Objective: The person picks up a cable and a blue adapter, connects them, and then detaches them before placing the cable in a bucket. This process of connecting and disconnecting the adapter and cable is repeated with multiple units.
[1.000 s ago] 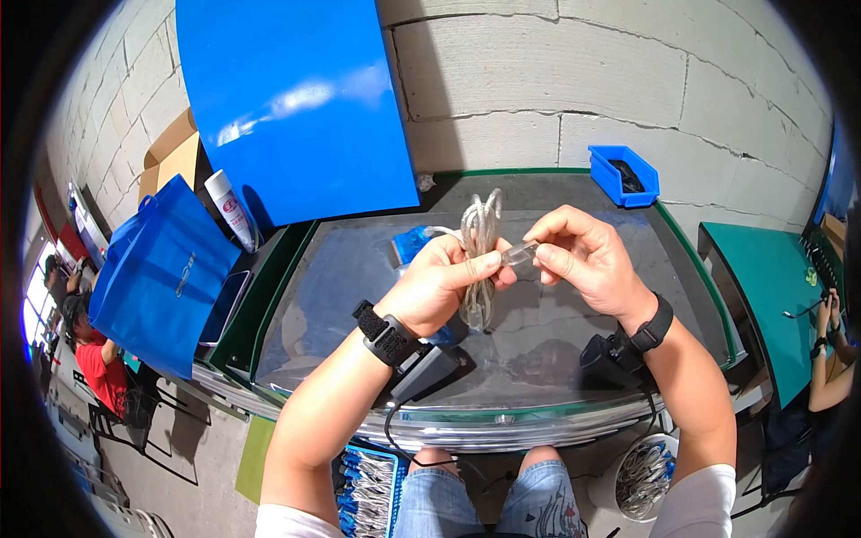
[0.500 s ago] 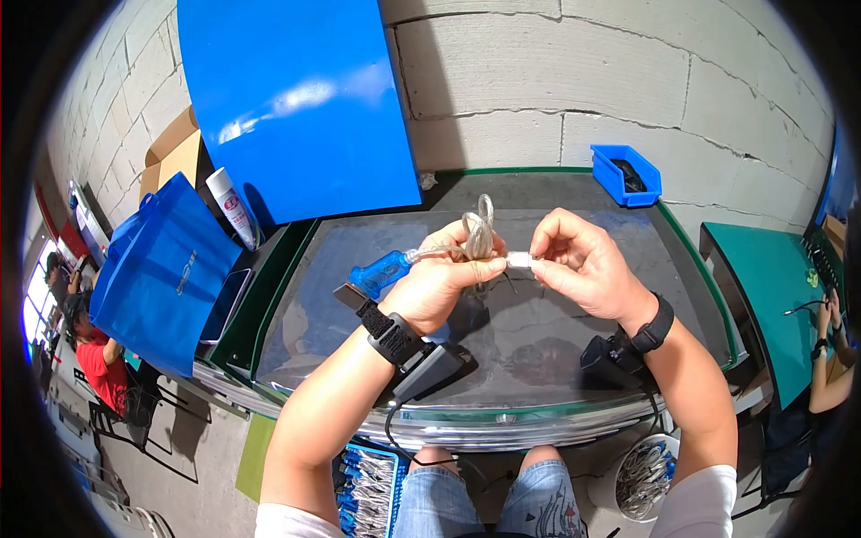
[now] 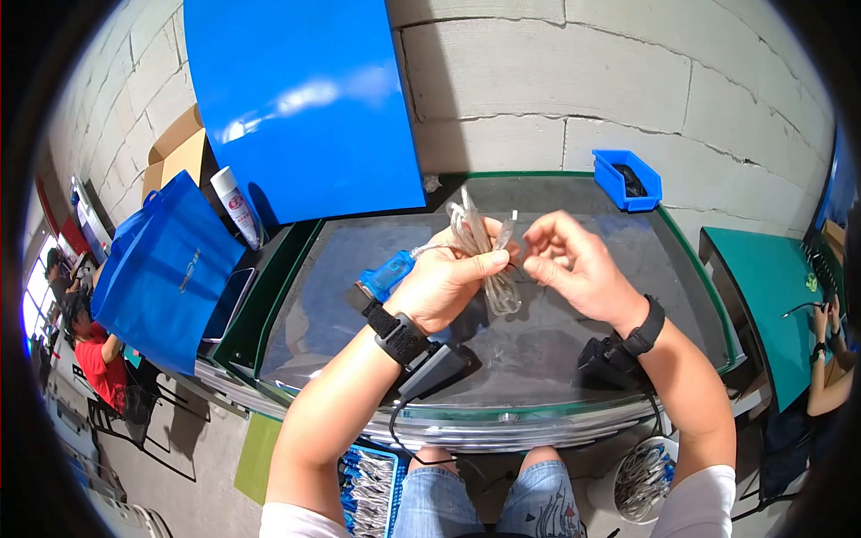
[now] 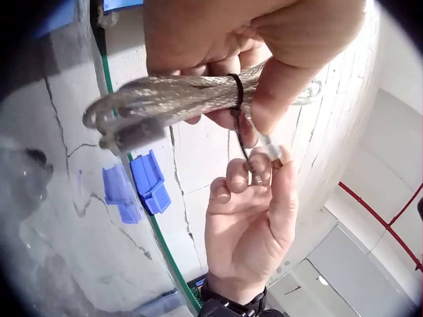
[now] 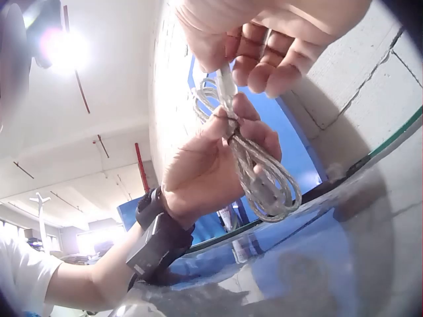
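My left hand holds a coiled clear-jacketed cable between thumb and fingers. Around the bundle runs a thin black tie, its loose end sticking out. One end of the cable carries a clear-hooded USB-style plug, which stands up beside the left thumb. From the other end, a translucent blue connector hangs over the back of the left wrist. Close to the plug is my right hand, its fingers loosely bent with a small gap to the plug in the head view. The left wrist view has its fingertips overlapping the plug.
A dark green-edged table lies beneath my hands. A blue bin with black items stands at the back right. On the left are a spray can and a blue bag. Below, a basket and a bucket contain cables.
The right hand pinched the plug earlier and is now apart from it in the head view. The plug has turned from pointing right to pointing up. The blue connector swung out over the left wrist.
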A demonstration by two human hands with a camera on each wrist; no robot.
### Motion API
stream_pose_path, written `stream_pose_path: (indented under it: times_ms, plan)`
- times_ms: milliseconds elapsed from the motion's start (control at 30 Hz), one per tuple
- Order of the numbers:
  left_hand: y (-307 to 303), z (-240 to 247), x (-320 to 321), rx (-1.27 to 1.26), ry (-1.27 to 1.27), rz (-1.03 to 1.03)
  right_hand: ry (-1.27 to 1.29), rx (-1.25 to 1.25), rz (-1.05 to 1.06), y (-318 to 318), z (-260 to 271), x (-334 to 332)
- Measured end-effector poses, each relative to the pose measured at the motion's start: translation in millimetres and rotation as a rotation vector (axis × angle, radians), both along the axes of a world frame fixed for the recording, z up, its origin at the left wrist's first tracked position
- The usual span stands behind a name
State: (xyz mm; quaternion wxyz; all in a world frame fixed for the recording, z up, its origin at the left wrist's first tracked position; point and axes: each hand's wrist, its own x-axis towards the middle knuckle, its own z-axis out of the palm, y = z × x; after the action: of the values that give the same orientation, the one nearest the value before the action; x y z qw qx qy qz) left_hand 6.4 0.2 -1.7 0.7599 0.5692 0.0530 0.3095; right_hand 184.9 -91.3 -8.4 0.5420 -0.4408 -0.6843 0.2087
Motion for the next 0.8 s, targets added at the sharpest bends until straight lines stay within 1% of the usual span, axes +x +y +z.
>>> stream_pose_path:
  times_ms: [33,67,100,133,167,200,233,267,300,367,400,433,467,500,533,567,600,633,667,700,733,767,800]
  plan:
    - [-2,3,-1,-0.001,-0.017,-0.027,-0.088,-0.049,0.012,1,1,1]
    - [2,-1,-1,0.066,-0.019,-0.026,-0.061,-0.102,0.067,3,-1,0]
    - [1,0,0,0.069,-0.034,-0.029,-0.037,-0.158,0.122,5,-2,-2]
    - [0,2,0,0.08,0.019,0.031,-0.115,-0.149,0.133,4,2,-6]
    - [0,2,-2,0.09,0.075,0.095,-0.128,-0.149,0.134,3,6,-11]
    - [6,-1,-3,0.112,0.102,0.039,-0.099,-0.2,0.171,2,8,-16]
    - [11,-3,-3,0.11,0.095,0.045,-0.068,-0.252,0.209,2,10,-21]
    - [14,-7,-2,0.134,0.111,-0.016,-0.131,-0.24,0.258,7,5,-18]
    - [16,-10,-3,0.155,0.127,-0.08,-0.133,-0.25,0.262,4,10,-22]
    - [17,-12,-4,0.099,0.177,-0.151,-0.041,-0.445,0.24,-9,23,-29]
    - [19,-15,-3,0.109,0.195,-0.182,0.089,-0.396,0.253,-15,26,-36]
    - [21,-17,-2,0.12,0.215,-0.217,0.093,-0.402,0.239,-23,27,-37]
    - [22,-18,-1,0.183,0.227,-0.275,0.189,-0.341,0.175,-29,29,-36]
    - [14,-13,-2,0.215,0.232,-0.263,0.287,-0.28,0.112,-35,29,-36]
    - [7,-7,-4,0.238,0.274,-0.236,0.321,-0.275,-0.008,-51,40,-38]
    - [4,-4,-5,0.256,0.318,-0.209,0.338,-0.267,-0.018,-67,46,-35]
    - [9,-8,-2,0.382,0.302,-0.137,0.355,-0.214,-0.067,-83,48,-34]
    - [10,-7,-3,0.37,0.32,-0.002,0.359,-0.189,-0.086,-103,51,-32]
    - [6,-4,-5,0.362,0.288,0.121,0.362,-0.158,-0.12,-125,50,-30]
    - [5,-4,-7,0.327,0.234,0.197,0.377,-0.124,-0.151,-147,44,-26]
    - [2,-1,-13,0.363,0.175,0.245,0.338,-0.087,-0.191,-169,38,-20]
    - [-6,3,-20,0.34,0.143,0.296,0.308,-0.082,-0.237,-194,27,-11]
    - [-19,5,-28,0.384,0.094,0.364,0.323,-0.086,-0.254,-219,13,0]
